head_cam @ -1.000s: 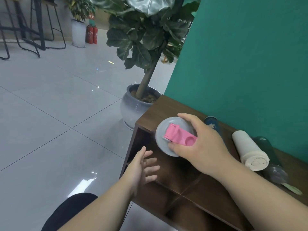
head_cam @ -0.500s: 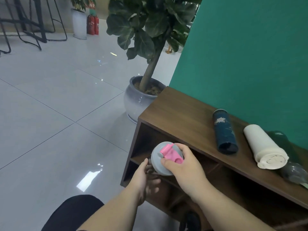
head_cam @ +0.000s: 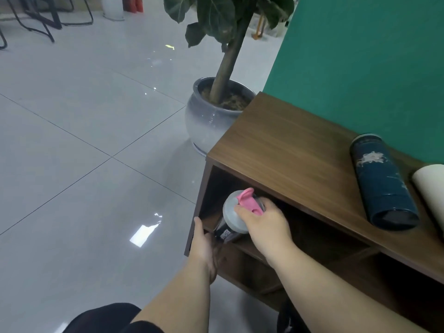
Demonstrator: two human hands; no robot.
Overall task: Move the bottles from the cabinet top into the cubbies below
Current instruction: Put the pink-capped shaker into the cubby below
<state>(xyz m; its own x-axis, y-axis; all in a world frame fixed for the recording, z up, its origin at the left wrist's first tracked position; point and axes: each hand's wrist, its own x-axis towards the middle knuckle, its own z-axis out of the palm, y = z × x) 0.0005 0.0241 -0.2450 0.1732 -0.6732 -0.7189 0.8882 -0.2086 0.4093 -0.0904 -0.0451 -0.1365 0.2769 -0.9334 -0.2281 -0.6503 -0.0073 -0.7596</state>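
Observation:
My right hand (head_cam: pixel 265 223) grips the grey lid of a shaker bottle (head_cam: pixel 231 217) with a pink flip cap, holding it at the mouth of the upper left cubby (head_cam: pixel 216 188) of the wooden cabinet (head_cam: pixel 288 145). My left hand (head_cam: pixel 204 246) is under the bottle's dark base at the cabinet's left front edge, touching it. On the cabinet top a dark blue bottle (head_cam: pixel 380 181) lies on its side, and a cream bottle (head_cam: pixel 430 188) lies to its right, cut off by the frame edge.
A large potted plant in a grey pot (head_cam: pixel 211 118) stands on the floor just left of the cabinet. A green wall (head_cam: pixel 360 63) runs behind the cabinet. Glossy floor tiles (head_cam: pixel 84 164) stretch to the left; chair legs stand far back.
My right hand has carried the shaker bottle down from the cabinet top to the upper left cubby opening. My left hand has come up under its base.

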